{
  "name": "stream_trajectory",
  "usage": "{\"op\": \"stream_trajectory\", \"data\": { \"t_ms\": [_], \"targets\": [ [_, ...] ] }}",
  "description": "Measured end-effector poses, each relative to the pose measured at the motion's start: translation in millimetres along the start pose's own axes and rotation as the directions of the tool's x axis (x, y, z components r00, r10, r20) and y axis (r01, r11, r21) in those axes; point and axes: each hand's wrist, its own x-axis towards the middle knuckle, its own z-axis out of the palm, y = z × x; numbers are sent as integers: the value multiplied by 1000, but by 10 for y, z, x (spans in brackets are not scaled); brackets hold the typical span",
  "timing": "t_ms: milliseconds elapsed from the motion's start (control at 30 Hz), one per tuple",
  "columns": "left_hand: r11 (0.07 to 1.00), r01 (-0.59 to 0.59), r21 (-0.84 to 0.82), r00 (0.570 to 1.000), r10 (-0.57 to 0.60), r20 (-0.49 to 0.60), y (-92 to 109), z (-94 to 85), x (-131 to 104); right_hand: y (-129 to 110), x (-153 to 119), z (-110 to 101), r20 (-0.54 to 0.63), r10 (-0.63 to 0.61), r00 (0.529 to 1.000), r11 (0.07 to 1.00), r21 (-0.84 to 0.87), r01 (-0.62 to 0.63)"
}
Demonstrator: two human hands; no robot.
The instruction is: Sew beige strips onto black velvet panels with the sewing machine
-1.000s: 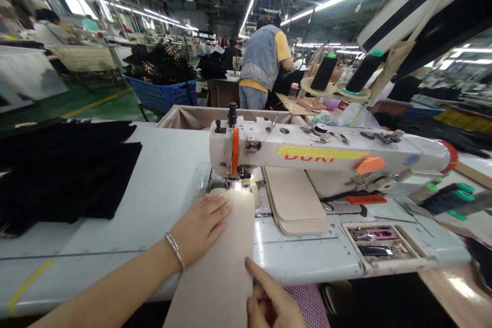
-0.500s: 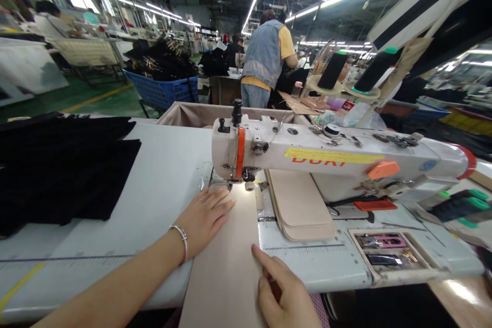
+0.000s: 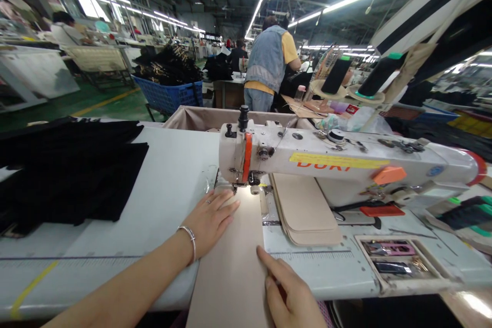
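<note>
A long beige panel (image 3: 230, 266) lies under the presser foot of a white sewing machine (image 3: 330, 156) and runs back toward me. My left hand (image 3: 215, 220) rests flat on its left side close to the needle area, fingers stretched forward, a bracelet on the wrist. At the panel's right edge, my right hand (image 3: 288, 287) touches it with an extended index finger. The thumb is apart from that finger, and the other fingers are curled and partly hidden. Just right of the needle, a small stack of beige pieces with rounded corners (image 3: 307, 210) sits under the machine arm.
Black fabric pieces (image 3: 77, 179) are piled on the table's left. A recessed tray (image 3: 400, 261) at right holds pink-handled snips and small tools. Black thread cones (image 3: 378, 77) stand behind the machine. Beyond are a fabric-lined bin (image 3: 188, 117), a blue basket (image 3: 169, 95) and a co-worker (image 3: 269, 61).
The whole view has shifted slightly, so everything appears a little farther right and lower. Both hands keep nearly the same places on the panel.
</note>
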Motion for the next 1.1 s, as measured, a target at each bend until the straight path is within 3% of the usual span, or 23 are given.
{"op": "stream_trajectory", "data": {
  "t_ms": [100, 167, 233, 300, 433, 533, 633, 867, 967, 1100],
  "targets": [
    [1000, -7, -7, 1000, 7, 22, 48, -38, -3, -101, 182, -48, 10, -45, 999, 960, -276, 46],
    [999, -32, -7, 995, 32, 90, -72, -184, 16, -183, 395, -56, -12, -106, 994, 893, -442, 90],
    [997, 51, 52, 990, -57, 128, -388, -487, 20, -240, 629, -35, -19, -215, 976, 830, -530, 173],
    [947, 268, 178, 960, -279, 36, -857, -941, -44, -242, 820, 6, -15, -321, 947, 781, -570, 255],
    [756, 573, 318, 819, -540, -193, -1772, -1870, -415, -129, 969, 65, -25, -386, 922, 744, -599, 296],
    [686, 641, 343, 763, -616, -195, -2114, -2204, -696, -74, 957, 68, -26, -389, 921, 743, -599, 297],
    [692, 636, 340, 768, -611, -193, -2185, -2265, -818, -83, 940, 61, -33, -388, 921, 746, -598, 293],
    [727, 593, 346, 804, -560, -200, -2085, -2189, -876, -128, 925, 47, -19, -359, 933, 752, -598, 278],
    [697, 605, 385, 793, -568, -219, -2096, -2193, -901, -134, 921, 45, -11, -354, 935, 755, -593, 278],
    [646, 623, 441, 777, -577, -251, -2139, -2334, -833, -146, 918, 42, -17, -355, 935, 757, -592, 277]
  ]
}}
